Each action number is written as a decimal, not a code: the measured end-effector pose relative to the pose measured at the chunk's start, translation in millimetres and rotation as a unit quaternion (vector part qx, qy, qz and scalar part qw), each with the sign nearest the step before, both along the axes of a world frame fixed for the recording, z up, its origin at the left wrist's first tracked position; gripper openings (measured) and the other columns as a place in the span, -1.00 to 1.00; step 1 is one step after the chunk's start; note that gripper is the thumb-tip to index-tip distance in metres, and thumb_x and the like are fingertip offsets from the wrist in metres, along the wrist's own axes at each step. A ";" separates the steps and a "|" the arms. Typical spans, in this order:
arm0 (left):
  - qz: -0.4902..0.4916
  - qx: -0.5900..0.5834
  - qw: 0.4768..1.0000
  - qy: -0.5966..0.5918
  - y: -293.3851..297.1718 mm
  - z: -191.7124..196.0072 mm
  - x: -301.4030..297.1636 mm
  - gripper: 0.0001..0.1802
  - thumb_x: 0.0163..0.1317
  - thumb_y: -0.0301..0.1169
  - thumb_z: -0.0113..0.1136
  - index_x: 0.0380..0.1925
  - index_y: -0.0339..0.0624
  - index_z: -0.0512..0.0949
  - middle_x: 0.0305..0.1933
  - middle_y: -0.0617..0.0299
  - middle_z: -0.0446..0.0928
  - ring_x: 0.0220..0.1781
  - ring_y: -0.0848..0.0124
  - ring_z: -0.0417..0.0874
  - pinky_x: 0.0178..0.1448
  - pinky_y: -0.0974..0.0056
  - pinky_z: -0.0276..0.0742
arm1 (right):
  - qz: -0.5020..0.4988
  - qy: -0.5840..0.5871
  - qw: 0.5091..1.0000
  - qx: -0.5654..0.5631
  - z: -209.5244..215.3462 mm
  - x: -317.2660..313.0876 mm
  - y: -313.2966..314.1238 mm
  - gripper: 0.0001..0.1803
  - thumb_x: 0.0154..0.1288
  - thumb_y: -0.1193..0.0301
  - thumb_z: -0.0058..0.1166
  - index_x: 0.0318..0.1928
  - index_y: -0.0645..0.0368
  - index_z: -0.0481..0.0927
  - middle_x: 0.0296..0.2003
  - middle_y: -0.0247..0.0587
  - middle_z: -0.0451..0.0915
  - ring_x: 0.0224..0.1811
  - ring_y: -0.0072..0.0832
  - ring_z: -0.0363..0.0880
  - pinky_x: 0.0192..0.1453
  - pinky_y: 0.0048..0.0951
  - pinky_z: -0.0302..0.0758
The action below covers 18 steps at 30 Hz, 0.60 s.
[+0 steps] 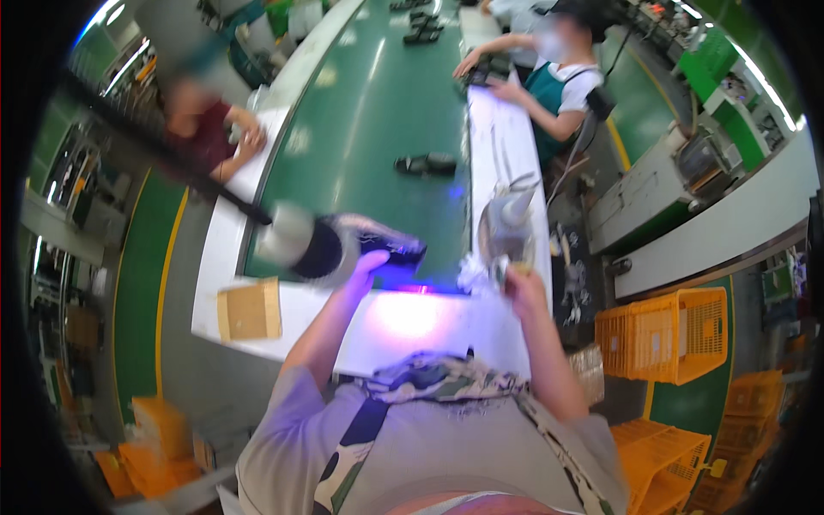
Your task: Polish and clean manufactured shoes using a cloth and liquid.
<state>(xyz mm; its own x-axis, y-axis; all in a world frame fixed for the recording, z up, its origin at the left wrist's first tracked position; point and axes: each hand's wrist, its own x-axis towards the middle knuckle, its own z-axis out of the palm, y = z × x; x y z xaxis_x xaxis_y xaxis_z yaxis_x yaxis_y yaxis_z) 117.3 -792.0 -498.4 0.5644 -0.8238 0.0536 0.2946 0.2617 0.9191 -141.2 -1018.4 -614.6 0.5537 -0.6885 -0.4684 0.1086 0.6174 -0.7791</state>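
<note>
While the left grip (371, 264) is clamped on a dark shoe (402, 250), the right grip (524, 288) is closed around a small blurred item (501, 269). Cardboard piece (249, 311): left of left grip; second shoe (426, 164): beyond both grips.

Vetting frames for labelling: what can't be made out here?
All in the head view:
Dark shoe in the left hand: one end hidden behind the lamp.
Small object at the right hand: blurred; kind and grip unclear.
Far shoes: too small for detail.
Conveyor belt: far end cut off by top edge.
</note>
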 end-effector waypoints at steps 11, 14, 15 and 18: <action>0.200 -0.013 0.713 -0.673 99.7 2.4 -2.1 -0.42 -0.09 -0.52 0.41 0.01 -0.27 0.44 0.04 -0.08 0.57 0.05 0.00 0.63 0.12 0.08 0.55 | 0.195 -0.159 0.947 -0.201 102.0 153.9 80.5 -0.74 0.04 0.61 0.31 -0.34 0.18 0.45 -0.36 -0.33 0.50 -0.36 -0.54 0.53 -0.32 -0.46 0.50; 0.207 -0.008 0.702 -0.681 120.2 8.0 -9.1 -0.40 -0.08 -0.54 0.39 0.04 -0.27 0.41 0.05 -0.09 0.56 0.05 -0.02 0.63 0.10 0.07 0.55 | 0.233 -0.200 0.928 -0.212 114.7 169.4 108.8 -0.76 0.07 0.62 0.30 -0.33 0.18 0.47 -0.31 -0.30 0.52 -0.33 -0.53 0.54 -0.27 -0.45 0.52; 0.211 -0.003 0.700 -0.682 125.2 9.6 -10.6 -0.40 -0.08 -0.54 0.39 0.04 -0.27 0.41 0.05 -0.09 0.56 0.05 -0.02 0.63 0.10 0.07 0.55 | 0.246 -0.221 0.919 -0.215 116.4 172.0 114.8 -0.77 0.08 0.62 0.30 -0.34 0.19 0.47 -0.29 -0.27 0.52 -0.34 -0.52 0.54 -0.27 -0.44 0.52; 0.214 0.004 0.695 -0.687 136.3 14.4 -14.7 -0.39 -0.09 -0.54 0.39 0.03 -0.27 0.41 0.06 -0.10 0.56 0.06 -0.01 0.63 0.10 0.06 0.55 | 0.272 -0.255 0.900 -0.224 112.5 178.9 124.2 -0.80 0.10 0.63 0.28 -0.33 0.22 0.49 -0.28 -0.24 0.54 -0.32 -0.50 0.55 -0.27 -0.43 0.53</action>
<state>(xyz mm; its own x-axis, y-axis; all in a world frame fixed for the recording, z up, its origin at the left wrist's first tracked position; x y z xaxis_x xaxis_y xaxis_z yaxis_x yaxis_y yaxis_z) 102.6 -655.7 -484.0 0.1785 -0.5989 0.7806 -0.9649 0.0488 0.2581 37.6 -894.2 -502.1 0.9306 -0.3065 0.2002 0.2995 0.3232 -0.8977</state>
